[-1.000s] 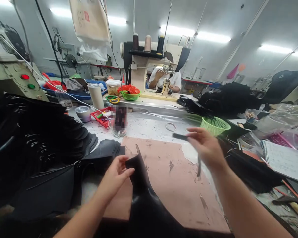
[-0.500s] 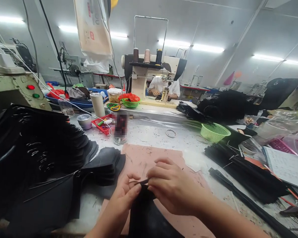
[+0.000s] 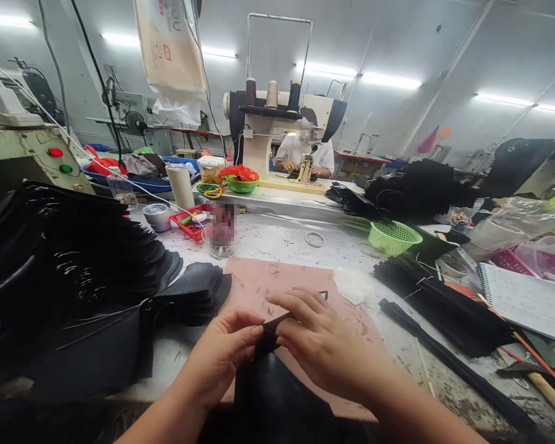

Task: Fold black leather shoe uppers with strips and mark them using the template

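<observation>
A black leather piece (image 3: pixel 272 394) rises from the bottom edge over the pink work mat (image 3: pixel 277 279). My left hand (image 3: pixel 224 353) pinches its upper tip from the left. My right hand (image 3: pixel 317 339) presses a thin black strip (image 3: pixel 277 322) onto that same tip, fingers curled over it. The two hands touch at the tip. A short end of the strip pokes out past my right fingers. Stacks of black cut pieces (image 3: pixel 74 271) lie just left of my left hand.
A bundle of black strips (image 3: pixel 439 305) lies to the right, beside a notebook (image 3: pixel 527 299) and a hammer handle (image 3: pixel 548 390). A green basket (image 3: pixel 393 237), a ring (image 3: pixel 314 239), a jar (image 3: pixel 221 229) and a red tray (image 3: pixel 189 220) stand further back. Another person sits at a sewing machine (image 3: pixel 277 126) beyond.
My right hand brought the black strip in from the right and down onto the leather tip held by my left hand. Both hands now work close together on it.
</observation>
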The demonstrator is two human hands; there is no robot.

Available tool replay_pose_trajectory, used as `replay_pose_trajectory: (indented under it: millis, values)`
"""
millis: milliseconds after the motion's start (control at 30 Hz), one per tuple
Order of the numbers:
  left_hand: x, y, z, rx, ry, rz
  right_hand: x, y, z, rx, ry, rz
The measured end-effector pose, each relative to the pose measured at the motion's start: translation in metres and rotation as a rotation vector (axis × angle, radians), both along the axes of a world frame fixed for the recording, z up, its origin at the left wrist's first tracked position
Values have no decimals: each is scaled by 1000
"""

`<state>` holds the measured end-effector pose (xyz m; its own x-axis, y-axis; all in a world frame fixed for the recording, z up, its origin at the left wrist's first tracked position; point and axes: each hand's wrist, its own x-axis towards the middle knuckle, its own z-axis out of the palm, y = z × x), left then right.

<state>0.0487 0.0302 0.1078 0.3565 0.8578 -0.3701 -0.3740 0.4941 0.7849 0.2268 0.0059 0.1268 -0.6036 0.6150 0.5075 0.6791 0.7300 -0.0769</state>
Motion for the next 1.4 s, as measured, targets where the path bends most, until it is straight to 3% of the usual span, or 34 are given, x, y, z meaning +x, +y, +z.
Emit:
replay_pose_trajectory:
  millis: [100,200,567,767,1400]
  values:
    - [-4,6,0,1,52,116,-3,-7,-3,64,29,-11]
    - [-9,11,-1,27,101,186,-8,-12,-3,28,48,6]
    - [-11,-7,12,274,283,60,-22,-10,8,-307,165,-96]
    - [-14,-10,15,255,296,27,-21,-10,11,-432,214,-103]
    - [-16,-12,10,389,356,4,-24,-8,10,-390,215,-131]
